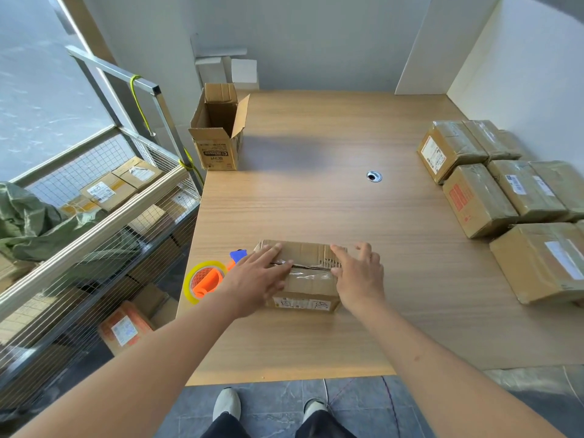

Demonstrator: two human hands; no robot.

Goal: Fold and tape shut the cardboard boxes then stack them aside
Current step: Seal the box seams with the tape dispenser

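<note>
So the small cardboard box [303, 276] was sitting near the front left part of the wooden table [316, 200], flaps folded down with a strip of clear tape running across the top seam. Both hands were on it. The left hand [257, 276] lay flat over the left end of the lid, fingers straight and spread, pressing down. The right hand [358, 273] was at the right end, fingers mostly straight and a bit splayed, thumb touching the taped seam, not really curled around anything as far as I could see. The hands were apart, one at each end of the box.

Just left of the box, touching or nearly touching the left wrist area, was the orange tape dispenser [207, 279] with a roll of clear tape and a blue bit at its far end.

At the back left edge of the table stood an open cardboard box [218, 134], flaps up, upright. Along the right side were the taped boxes [493, 184], several packed close together, with labels on them.

Left of the table was a wire cart [94, 216] holding more parcels and a green bag [25, 222].
</note>
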